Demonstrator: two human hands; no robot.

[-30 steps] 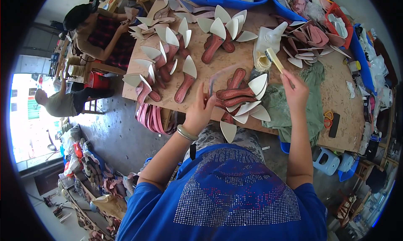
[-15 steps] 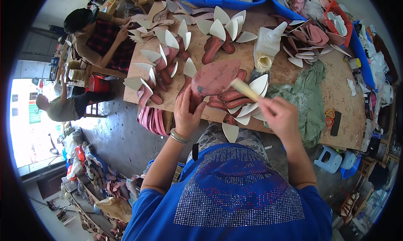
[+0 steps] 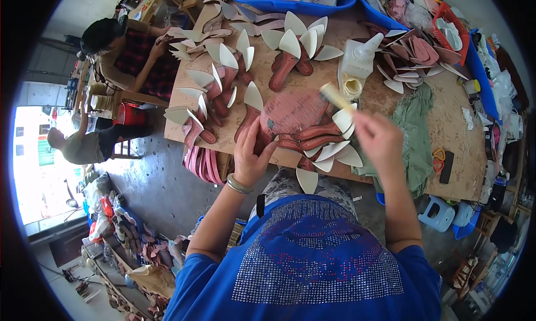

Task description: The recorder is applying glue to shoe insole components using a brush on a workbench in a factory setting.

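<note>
The pink insole piece [image 3: 293, 113] lies flat on the wooden table [image 3: 446, 120], atop a cluster of reddish-brown shoe parts with cream pointed tips [image 3: 329, 145]. The left hand [image 3: 251, 153] presses its fingers on the piece's near edge, pinning it down. The right hand [image 3: 379, 139], blurred, grips a brush [image 3: 336, 96] whose pale head hovers over the piece's far right edge. A white glue bottle [image 3: 363, 55] stands just behind, and a green cloth [image 3: 416, 125] lies to the right.
</note>
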